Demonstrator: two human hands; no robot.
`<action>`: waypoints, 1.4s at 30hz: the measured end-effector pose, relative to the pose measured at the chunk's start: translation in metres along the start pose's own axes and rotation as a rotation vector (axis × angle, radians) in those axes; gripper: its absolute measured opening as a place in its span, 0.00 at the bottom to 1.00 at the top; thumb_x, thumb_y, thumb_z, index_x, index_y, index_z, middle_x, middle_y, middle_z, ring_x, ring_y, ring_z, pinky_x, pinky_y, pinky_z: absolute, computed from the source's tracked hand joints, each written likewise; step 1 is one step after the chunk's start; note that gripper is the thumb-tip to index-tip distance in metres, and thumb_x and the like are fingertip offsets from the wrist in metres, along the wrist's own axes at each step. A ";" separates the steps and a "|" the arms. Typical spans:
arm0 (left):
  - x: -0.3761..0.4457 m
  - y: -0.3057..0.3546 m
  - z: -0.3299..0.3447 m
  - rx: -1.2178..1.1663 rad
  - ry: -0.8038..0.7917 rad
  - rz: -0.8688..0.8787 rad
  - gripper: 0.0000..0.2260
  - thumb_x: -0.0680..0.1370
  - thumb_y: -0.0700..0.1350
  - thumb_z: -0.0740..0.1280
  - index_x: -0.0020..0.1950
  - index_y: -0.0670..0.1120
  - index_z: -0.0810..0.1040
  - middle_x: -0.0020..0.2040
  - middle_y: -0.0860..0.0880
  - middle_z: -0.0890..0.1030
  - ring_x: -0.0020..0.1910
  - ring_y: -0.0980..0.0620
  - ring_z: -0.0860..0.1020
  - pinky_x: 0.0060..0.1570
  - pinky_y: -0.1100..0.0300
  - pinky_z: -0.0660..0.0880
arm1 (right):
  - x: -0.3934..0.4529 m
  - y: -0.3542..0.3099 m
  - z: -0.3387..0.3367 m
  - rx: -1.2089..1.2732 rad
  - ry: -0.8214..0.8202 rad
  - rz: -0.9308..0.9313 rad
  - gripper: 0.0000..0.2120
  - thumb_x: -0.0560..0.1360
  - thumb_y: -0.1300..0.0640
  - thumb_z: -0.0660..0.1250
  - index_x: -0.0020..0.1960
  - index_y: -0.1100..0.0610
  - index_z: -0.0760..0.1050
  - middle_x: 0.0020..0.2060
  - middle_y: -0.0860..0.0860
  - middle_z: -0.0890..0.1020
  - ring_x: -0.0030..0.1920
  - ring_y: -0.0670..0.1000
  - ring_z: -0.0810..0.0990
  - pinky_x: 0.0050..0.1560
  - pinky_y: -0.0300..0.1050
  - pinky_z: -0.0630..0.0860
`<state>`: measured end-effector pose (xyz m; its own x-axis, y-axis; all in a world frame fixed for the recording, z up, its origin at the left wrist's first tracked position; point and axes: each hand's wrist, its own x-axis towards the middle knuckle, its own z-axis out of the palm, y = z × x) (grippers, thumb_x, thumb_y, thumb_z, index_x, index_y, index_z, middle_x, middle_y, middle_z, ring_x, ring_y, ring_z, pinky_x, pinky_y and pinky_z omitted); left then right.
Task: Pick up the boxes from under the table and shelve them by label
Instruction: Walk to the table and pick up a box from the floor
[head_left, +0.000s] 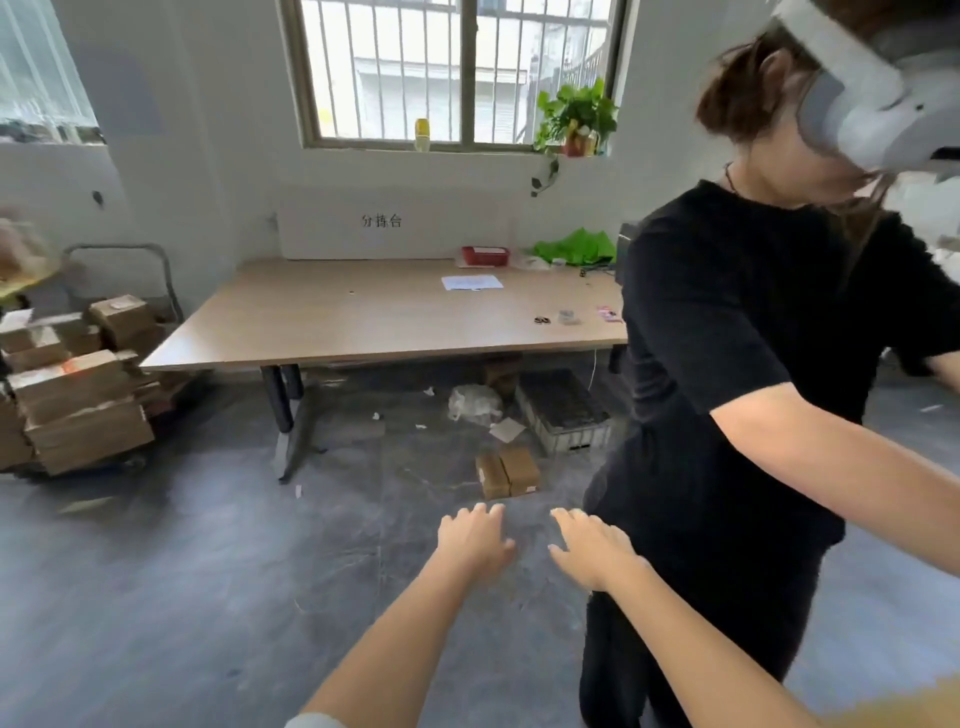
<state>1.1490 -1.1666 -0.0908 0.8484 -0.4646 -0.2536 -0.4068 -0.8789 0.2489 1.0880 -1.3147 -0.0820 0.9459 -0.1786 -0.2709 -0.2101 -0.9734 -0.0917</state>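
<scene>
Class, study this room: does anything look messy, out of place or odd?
Yes. Paper scraps and a crumpled plastic bag litter the floor by the table. The cardboard boxes stacked at left sit crooked, corners jutting.

Place: looking like a small parcel sorting room, pretty bare-bones
Table: a long wooden table (374, 312) is sitting under a barred window (457, 67), with a sign (382, 221) in Chinese characters leaning on the wall behind it
Boxes: cardboard boxes are piling up on a cart (78, 395) at the left, two more boxes (506, 470) are lying on the floor
Floor: grey concrete floor (182, 571) with paper scraps lying around
</scene>
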 end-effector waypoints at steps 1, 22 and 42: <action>0.019 -0.004 -0.005 -0.006 -0.002 -0.013 0.23 0.78 0.52 0.57 0.72 0.47 0.63 0.70 0.44 0.69 0.68 0.41 0.69 0.65 0.47 0.64 | 0.022 -0.001 -0.004 -0.004 -0.016 -0.016 0.25 0.79 0.48 0.55 0.74 0.54 0.57 0.69 0.54 0.69 0.68 0.57 0.70 0.64 0.53 0.69; 0.437 -0.086 -0.088 0.020 -0.065 -0.117 0.23 0.78 0.52 0.55 0.72 0.46 0.62 0.69 0.43 0.70 0.66 0.40 0.69 0.64 0.46 0.65 | 0.484 0.028 -0.067 -0.035 -0.191 0.005 0.24 0.78 0.48 0.56 0.72 0.56 0.60 0.68 0.56 0.70 0.68 0.59 0.70 0.62 0.55 0.69; 0.914 -0.228 0.071 -0.078 -0.352 -0.212 0.28 0.78 0.55 0.54 0.77 0.47 0.54 0.76 0.45 0.62 0.72 0.43 0.64 0.69 0.48 0.64 | 0.949 0.110 0.085 0.251 -0.396 0.111 0.29 0.78 0.50 0.55 0.76 0.55 0.53 0.72 0.57 0.65 0.68 0.58 0.69 0.64 0.52 0.71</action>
<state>1.9934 -1.3984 -0.4453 0.7378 -0.2948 -0.6073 -0.1974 -0.9545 0.2236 1.9413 -1.5796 -0.4301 0.7576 -0.1638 -0.6319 -0.4037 -0.8782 -0.2564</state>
